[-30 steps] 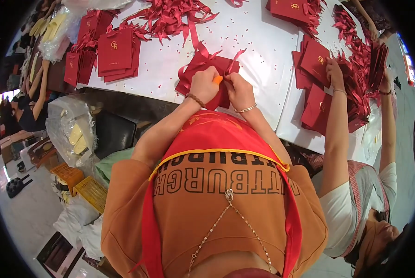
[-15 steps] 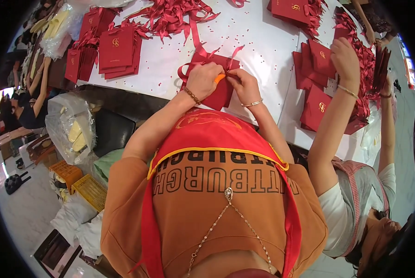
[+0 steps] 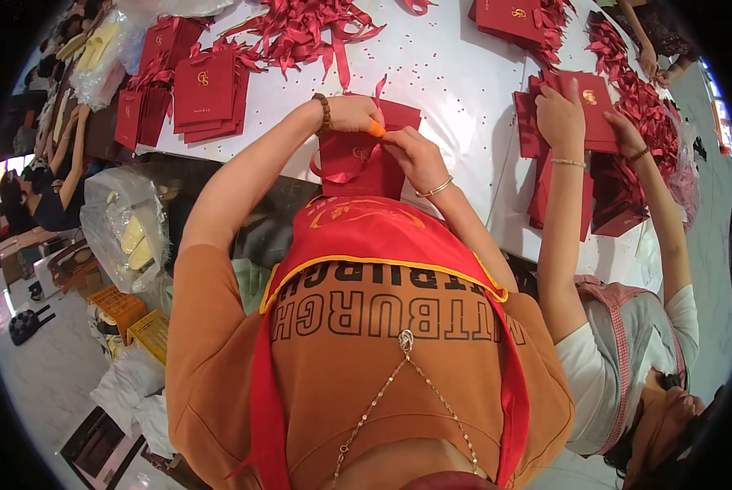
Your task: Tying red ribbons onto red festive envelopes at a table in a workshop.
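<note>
A dark red paper bag (image 3: 386, 175) lies on the white table just in front of me, with a loop of red ribbon (image 3: 339, 173) hanging over its left side. My left hand (image 3: 351, 113) is closed above the bag's upper part, and a ribbon end sticks up past its fingers. Something orange (image 3: 376, 129) shows at that hand's fingertips; whether it is a finger cover or a tool I cannot tell. My right hand (image 3: 415, 157) pinches close beside it over the bag, fingertips almost meeting the orange piece. What lies between the fingers is mostly hidden.
Stacked red bags (image 3: 205, 86) stand at the left, a heap of ribbons (image 3: 313, 33) farther back. Small red bits dot the white table (image 3: 456, 106). At the right a co-worker's hands (image 3: 560, 118) hold a red bag (image 3: 591, 110) beside more ribboned bags.
My left hand has turned, its elbow swinging out to the left, and shifted slightly up, uncovering more of the bag. The co-worker's raised hand has come down onto a bag.
</note>
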Demonstrator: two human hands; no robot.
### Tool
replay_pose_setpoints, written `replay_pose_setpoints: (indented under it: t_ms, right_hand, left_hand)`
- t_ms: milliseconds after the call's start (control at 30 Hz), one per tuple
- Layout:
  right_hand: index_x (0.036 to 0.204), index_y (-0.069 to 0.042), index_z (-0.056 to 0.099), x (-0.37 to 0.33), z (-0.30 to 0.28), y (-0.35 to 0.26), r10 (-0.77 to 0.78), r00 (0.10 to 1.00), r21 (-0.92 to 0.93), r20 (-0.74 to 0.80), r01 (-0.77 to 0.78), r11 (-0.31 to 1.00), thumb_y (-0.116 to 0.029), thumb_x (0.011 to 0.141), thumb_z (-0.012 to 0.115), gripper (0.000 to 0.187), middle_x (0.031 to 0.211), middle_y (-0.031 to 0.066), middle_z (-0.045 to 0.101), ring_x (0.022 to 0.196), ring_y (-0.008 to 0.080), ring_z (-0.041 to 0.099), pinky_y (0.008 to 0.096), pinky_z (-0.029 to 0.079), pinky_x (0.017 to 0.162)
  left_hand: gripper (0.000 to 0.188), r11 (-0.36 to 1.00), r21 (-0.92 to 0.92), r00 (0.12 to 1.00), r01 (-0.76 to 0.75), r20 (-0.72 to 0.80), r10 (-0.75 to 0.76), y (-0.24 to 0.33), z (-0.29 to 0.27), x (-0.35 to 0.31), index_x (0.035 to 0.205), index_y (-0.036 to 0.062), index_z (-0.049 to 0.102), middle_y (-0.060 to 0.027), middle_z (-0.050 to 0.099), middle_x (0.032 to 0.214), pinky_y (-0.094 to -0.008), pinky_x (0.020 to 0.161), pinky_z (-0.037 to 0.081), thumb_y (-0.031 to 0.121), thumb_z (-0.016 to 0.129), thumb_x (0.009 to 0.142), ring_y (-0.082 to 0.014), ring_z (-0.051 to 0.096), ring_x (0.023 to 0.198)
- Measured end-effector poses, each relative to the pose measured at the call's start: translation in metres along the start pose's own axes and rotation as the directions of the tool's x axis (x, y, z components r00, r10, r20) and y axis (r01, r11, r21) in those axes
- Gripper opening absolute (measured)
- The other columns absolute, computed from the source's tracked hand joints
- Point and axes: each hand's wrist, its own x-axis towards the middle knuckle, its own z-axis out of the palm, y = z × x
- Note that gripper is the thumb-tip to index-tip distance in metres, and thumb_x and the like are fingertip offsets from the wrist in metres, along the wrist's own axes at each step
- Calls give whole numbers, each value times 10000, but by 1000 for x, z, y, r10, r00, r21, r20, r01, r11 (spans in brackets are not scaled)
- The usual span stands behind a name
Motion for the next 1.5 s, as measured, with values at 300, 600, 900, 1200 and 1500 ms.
replay_pose_setpoints:
  t_ms: [300,600,900,1200,1500]
  right_hand:
    - [899,-52,537,-6,4,7,52,996,58,-68,-48,997,-51,769,590,141,825,112,558,715,287,572,330,460,606]
    - [913,-30,531,-6,2,7,115,992,100,-53,-110,989,-43,763,603,167,836,124,567,736,277,579,321,468,634]
    - [924,-29,531,-5,3,9,141,989,107,-35,-137,985,-53,768,597,171,840,119,565,746,275,572,318,462,641]
    - [1196,-79,415,-11,13,17,248,962,312,-113,-203,928,-51,720,669,540,1112,134,494,977,210,519,292,438,786]
    - [1317,-124,240,-10,13,7,304,949,438,82,-308,845,-55,721,661,733,1122,163,520,998,263,542,317,419,857]
  left_hand:
    - [266,990,-140,824,-33,-565,-53,-17,29,20,815,18,642,-131,632,798,-300,652,435,261,560,745,-211,588,728]
    - [345,913,-408,680,0,-669,-299,-34,-14,14,910,44,575,-46,551,707,-225,566,417,358,440,867,-104,499,595]
    - [358,959,-246,917,141,-331,-221,-15,3,16,891,51,565,-12,506,623,-239,499,381,385,436,889,-96,462,529]
    - [296,982,173,872,-77,-466,150,-21,13,24,850,10,519,-172,538,716,-336,621,408,297,457,888,-279,503,646]
    - [288,970,-222,661,102,-713,-233,-13,-35,17,885,29,584,-84,556,728,-267,573,396,291,465,882,-138,514,629]
